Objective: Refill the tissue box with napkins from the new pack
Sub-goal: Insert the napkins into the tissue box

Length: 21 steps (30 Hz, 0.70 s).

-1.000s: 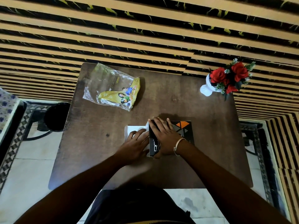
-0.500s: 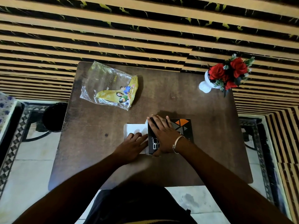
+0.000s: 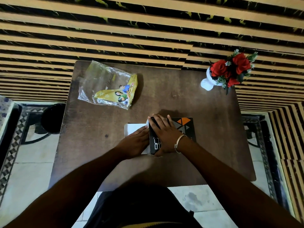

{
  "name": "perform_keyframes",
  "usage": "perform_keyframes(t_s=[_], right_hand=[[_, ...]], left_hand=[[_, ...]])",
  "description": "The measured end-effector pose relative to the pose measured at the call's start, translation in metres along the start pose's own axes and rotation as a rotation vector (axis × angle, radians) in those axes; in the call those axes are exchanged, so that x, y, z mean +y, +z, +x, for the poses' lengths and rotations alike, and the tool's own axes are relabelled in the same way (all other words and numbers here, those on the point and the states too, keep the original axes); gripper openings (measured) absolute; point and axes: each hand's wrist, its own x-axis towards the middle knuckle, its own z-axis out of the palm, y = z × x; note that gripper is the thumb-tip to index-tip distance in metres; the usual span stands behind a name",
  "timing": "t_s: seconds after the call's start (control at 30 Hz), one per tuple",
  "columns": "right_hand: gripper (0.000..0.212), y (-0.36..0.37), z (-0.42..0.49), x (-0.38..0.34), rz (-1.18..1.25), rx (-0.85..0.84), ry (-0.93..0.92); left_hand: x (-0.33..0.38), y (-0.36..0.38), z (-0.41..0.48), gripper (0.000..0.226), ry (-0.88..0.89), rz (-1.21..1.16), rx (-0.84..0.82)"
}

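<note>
A black tissue box (image 3: 184, 127) with orange triangles lies on the brown table (image 3: 181, 99), near its front middle. My right hand (image 3: 164, 134) lies flat on top of the box, fingers spread, holding it down. A white stack of napkins (image 3: 134, 128) sticks out of the box's left end. My left hand (image 3: 135, 142) rests flat on the napkins, fingertips at the box opening. The napkin pack (image 3: 108, 86), a crumpled clear and yellow plastic bag, lies at the table's back left, apart from both hands.
A white vase with red flowers (image 3: 228, 71) stands at the table's back right corner. A dark round bin (image 3: 52, 117) sits on the floor left of the table. A striped wall runs behind the table.
My left hand has slid right along the napkins toward the box opening, and less white paper shows. My right hand stays on the box.
</note>
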Motion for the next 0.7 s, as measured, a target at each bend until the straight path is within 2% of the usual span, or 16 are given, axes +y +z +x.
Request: perform_keyframes(t_s=[0.13, 0.23, 0.37, 0.5, 0.7], right_hand=[[0.146, 0.001, -0.001, 0.001, -0.004, 0.0, -0.002], [0.148, 0.001, -0.001, 0.001, 0.005, -0.005, -0.005], [0.149, -0.001, 0.001, 0.002, 0.016, -0.029, 0.0], [0.15, -0.005, 0.002, 0.002, 0.022, -0.039, 0.007], [0.148, -0.003, 0.001, 0.001, 0.008, -0.03, 0.006]], left_hand=[[0.005, -0.007, 0.012, 0.04, 0.009, 0.064, -0.036], [0.008, -0.01, 0.018, 0.036, -0.05, 0.131, -0.077], [0.008, 0.001, 0.026, 0.013, -0.209, -0.08, -0.07], [0.012, 0.002, 0.029, 0.024, -0.231, -0.207, -0.047], [0.017, 0.007, 0.026, 0.033, -0.173, -0.152, -0.058]])
